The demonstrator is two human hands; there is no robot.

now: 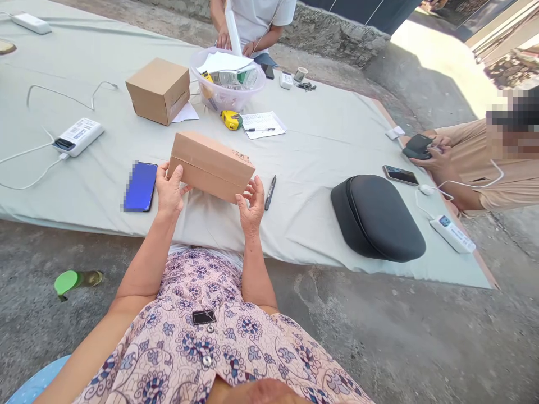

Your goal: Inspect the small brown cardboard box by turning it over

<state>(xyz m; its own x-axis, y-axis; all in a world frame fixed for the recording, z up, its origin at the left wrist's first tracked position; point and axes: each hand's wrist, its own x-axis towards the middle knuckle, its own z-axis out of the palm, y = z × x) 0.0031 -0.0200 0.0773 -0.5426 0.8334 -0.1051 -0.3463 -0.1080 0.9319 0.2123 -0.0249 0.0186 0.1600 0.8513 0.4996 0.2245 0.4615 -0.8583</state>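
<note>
A pale sheet (pixel 320 151) covers most of the frame; just above its near edge, at centre, a closed cardboard box (pixel 210 165) is held tilted. The left hand (pixel 169 191) clasps its left end, fingers curled on; the right hand (pixel 251 206) grips its lower right corner; a black pen (pixel 270 192) lies just right.

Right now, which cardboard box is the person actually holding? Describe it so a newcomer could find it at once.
Start at the pale cloth spread over the ground, then go to its near edge in front of the wearer. There the flat, closed cardboard box is lifted, tilted, between the left hand and right hand. Unlike the cube-shaped box resting beside the plastic bowl, it is long, shallow and off the cloth.
</note>
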